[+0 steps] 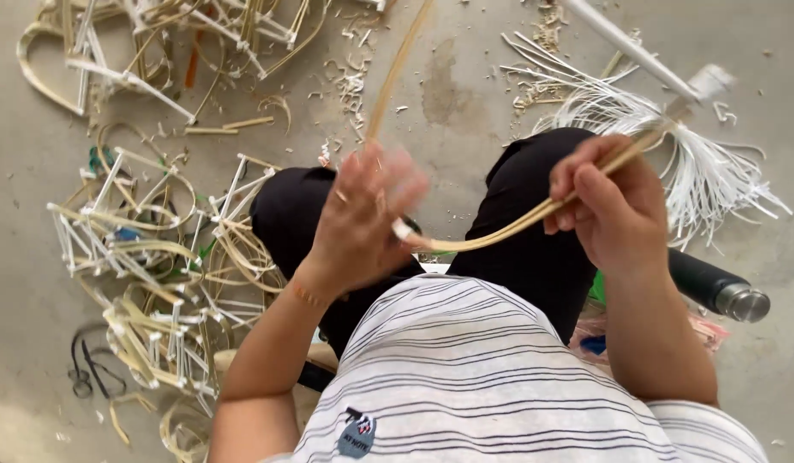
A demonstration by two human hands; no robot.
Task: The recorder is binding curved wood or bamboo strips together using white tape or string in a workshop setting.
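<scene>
A thin cane strip (491, 230) bends in a curve over the person's lap, above the black knees (534, 206). The right hand (607, 210) is closed tight around the strip, with the fingers curled over it. The strip goes on past this hand, up toward the top right corner of the floor (465, 94), where its end looks wrapped in white. The left hand (362, 219) is blurred. Its fingers are spread open, and the white tip at the near end of the strip sits right by its palm. It is hard to tell if this hand pinches the tip or only touches it. Another strip (397, 73) rises from behind this hand toward the top edge.

The step in hand looks like bending the strip into a curve. The next move likely needs a firm hold on the loose tip, so the bend does not spring back.

Both arms are bent, with the hands raised in front of the striped shirt (465, 369). Bent cane frames (148, 257) lie in a pile by the left edge of the floor. A bunch of white strips (697, 163) lies at the right, and a dark bottle (714, 287) lies near the right knee.
</scene>
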